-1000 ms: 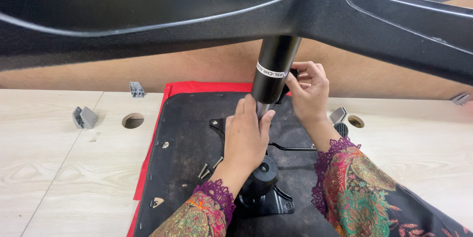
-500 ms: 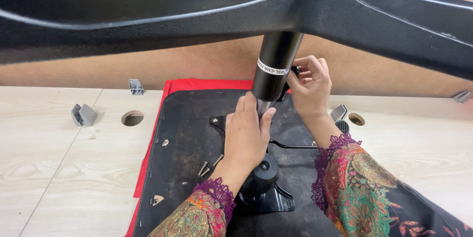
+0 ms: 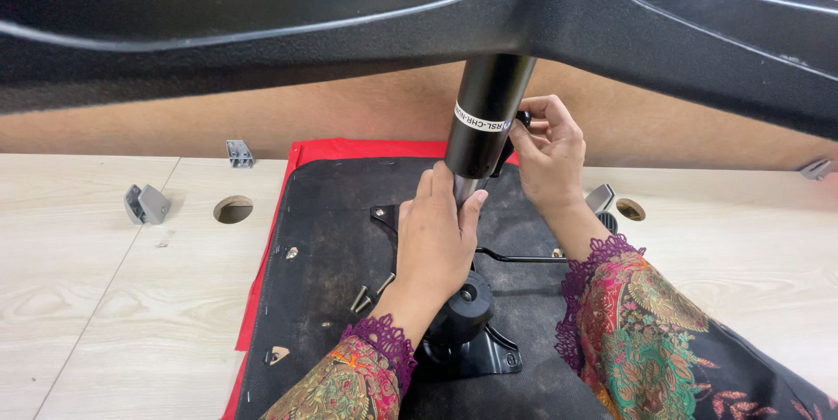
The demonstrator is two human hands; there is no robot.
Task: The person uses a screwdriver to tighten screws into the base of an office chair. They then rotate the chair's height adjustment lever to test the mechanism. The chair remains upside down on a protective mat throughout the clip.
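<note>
Little has shifted since the earlier frames: our left hand (image 3: pixel 434 241) has stayed wrapped around the thin piston rod just under the black gas-lift cylinder (image 3: pixel 485 119), and our right hand (image 3: pixel 548 154) has kept its place beside the cylinder, with only the fingers curling a touch.

We have the left hand closed on the rod. The right hand pinches a small dark part against the cylinder's side; we cannot tell what it is.

The cylinder stands over the middle of the black seat underside (image 3: pixel 332 237), which lies on a red cloth (image 3: pixel 349 149) near the far edge of the worktop (image 3: pixel 105 298). Its long axis runs nearly upright, leaning slightly to the right at the top, where it enters the hub of the chair base (image 3: pixel 262 27); the lower end points down toward the tilt mechanism (image 3: pixel 467 333).

We judge the assembly stiff, smooth-walled and top-heavy, so the cylinder body seems the best place to hold. Loose bolts (image 3: pixel 371 291) lie to the left of our left hand.
</note>
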